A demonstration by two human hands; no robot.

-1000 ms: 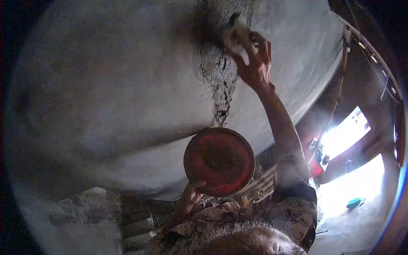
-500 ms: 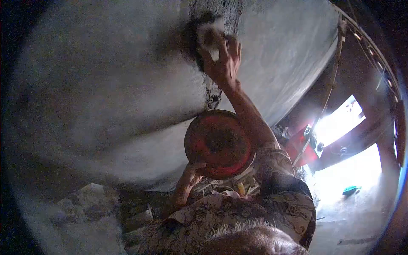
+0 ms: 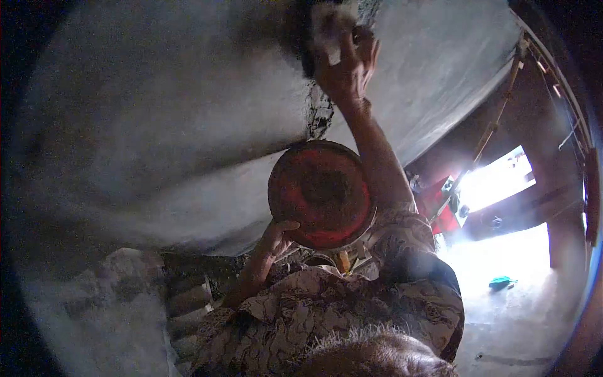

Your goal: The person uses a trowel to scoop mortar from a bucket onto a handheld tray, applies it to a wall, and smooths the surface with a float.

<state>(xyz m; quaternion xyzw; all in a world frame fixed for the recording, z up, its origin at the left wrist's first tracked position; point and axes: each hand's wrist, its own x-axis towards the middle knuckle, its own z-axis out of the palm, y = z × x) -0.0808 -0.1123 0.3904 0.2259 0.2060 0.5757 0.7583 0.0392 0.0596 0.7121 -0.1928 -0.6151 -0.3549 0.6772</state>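
Observation:
My left hand [image 3: 277, 240] grips the lower left rim of a shallow red basin [image 3: 290, 188], thumb over the edge, other fingers hidden behind it. The basin's inside faces me, with a dark patch of what looks like mortar at its middle. Raised high, my right hand [image 3: 349, 74] is closed around a pale block-like tool [image 3: 331, 26], smeared by motion; I cannot tell its exact kind. That tool is close against the plastered wall [image 3: 207, 94], over dark shadow. A rough unplastered strip [image 3: 320, 112] runs down from my right hand toward the basin's top.
Strong light enters through a bright opening [image 3: 499, 182] at right, near a red panel [image 3: 440, 204]. A green item [image 3: 501, 283] lies on the bright floor below. A pole [image 3: 499, 116] slants at upper right. Stacked pieces [image 3: 188, 298] stand in shadow at lower left.
My right hand and the pale tool have moved up and slightly right in view. The basin and my left hand appear a little higher. Both hands keep their hold.

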